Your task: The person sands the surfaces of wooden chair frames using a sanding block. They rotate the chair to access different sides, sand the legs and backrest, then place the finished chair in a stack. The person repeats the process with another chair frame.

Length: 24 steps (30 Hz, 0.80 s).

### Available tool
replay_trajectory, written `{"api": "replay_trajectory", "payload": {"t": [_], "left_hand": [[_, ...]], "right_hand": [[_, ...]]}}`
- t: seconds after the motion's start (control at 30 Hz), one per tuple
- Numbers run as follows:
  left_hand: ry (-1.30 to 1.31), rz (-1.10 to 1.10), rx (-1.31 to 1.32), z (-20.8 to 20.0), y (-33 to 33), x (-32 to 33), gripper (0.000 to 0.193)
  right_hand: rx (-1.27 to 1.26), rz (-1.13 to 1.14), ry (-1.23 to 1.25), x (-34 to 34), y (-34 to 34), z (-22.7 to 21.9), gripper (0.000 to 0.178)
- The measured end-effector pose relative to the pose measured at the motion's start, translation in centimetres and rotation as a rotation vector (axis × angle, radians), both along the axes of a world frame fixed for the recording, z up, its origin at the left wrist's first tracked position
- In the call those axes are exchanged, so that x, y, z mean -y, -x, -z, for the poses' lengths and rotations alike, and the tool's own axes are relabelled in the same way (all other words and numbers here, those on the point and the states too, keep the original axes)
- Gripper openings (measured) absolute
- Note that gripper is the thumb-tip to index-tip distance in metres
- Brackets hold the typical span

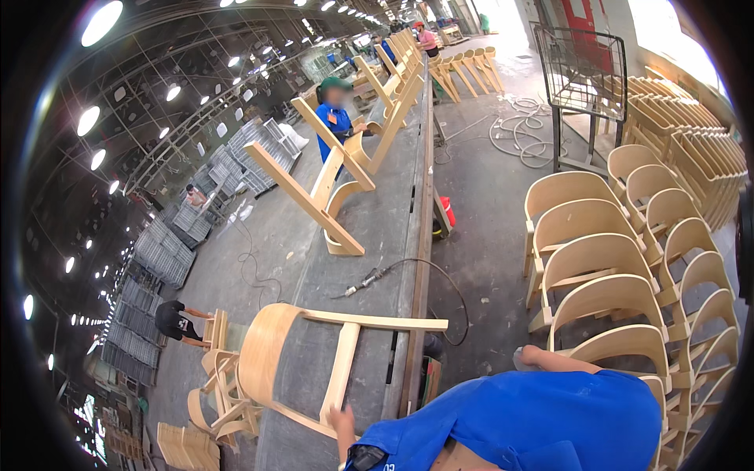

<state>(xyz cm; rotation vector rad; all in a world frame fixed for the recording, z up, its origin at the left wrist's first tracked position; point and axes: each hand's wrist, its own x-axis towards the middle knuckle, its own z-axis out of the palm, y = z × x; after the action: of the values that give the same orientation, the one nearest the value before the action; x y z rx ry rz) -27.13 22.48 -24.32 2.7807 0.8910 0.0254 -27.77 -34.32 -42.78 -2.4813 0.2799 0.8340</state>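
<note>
A pale wooden chair frame [342, 369] with a curved backrest lies on its side on the long grey workbench [306, 447]. My left hand [342, 421] is closed around the frame where the crossbar meets the lower rail. Out to the right, away from the bench, my right hand [532, 355] is closed on a small grey thing [518, 359], too small to make out its kind. That hand is close to the rows of chair frames. Farther up the bench lies a slim air tool [366, 281] with a dark hose, touched by neither hand.
Stacked chair frames [593, 243] fill the right side. More frames stand along the bench, where a co-worker in blue [334, 118] handles one. Another person [179, 320] bends at the left. A wire cage stand [581, 78] and coiled hoses [522, 133] are beyond.
</note>
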Motion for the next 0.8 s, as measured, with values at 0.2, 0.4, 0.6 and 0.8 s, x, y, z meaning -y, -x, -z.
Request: {"api": "replay_trajectory", "payload": {"t": [0.2, 0.4, 0.6, 0.8], "left_hand": [[0.122, -0.440, -0.275, 4.8, 6.1, 0.2, 0.075], [0.149, -0.496, -0.247, 4.7, 5.1, 0.5, 0.074], [0.172, -0.513, -0.216, 6.0, 5.9, -0.6, 0.074], [0.229, -0.493, -0.125, 8.4, 7.1, -3.5, 0.074]], "right_hand": [[-0.025, -0.253, 0.130, 0.8, -0.4, 4.8, 0.045], [-0.054, -0.465, 0.212, 1.5, -2.9, 8.0, 0.041], [0.015, -0.521, 0.239, 0.9, -4.2, 6.9, 0.044], [-0.043, -0.377, 0.147, 1.1, -2.9, 2.5, 0.044]]}}
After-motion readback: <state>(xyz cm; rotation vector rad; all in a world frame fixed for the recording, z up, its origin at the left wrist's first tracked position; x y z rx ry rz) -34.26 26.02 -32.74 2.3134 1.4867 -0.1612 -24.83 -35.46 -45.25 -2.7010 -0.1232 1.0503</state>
